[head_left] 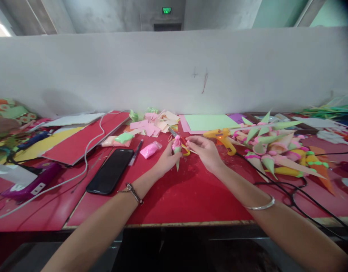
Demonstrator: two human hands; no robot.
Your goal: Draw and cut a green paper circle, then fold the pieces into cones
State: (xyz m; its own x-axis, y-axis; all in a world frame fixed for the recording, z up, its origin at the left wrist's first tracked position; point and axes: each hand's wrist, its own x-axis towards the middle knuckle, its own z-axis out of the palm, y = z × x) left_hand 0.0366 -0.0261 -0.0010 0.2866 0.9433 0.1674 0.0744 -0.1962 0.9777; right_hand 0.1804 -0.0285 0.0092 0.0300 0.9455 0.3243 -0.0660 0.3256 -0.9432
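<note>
Person's forearms point(111, 216): converging forward over red-topped desk point(174, 204) | left hand point(168, 158): clamped on small pink-and-green cone point(177, 144), right of black, rectangular, glass-faced smartphone point(111, 172) | right hand point(207, 152): apart, farther right of smartphone, fingers bent toward thumb; grip unclear

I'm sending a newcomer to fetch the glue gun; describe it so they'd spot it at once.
Find the red tabletop before the white partition. Look between the person's right hand and the heap of paper cones to its right. The glue gun there is yellow and pistol-shaped, its downturned grip setting it apart from the pointed cones.
</note>
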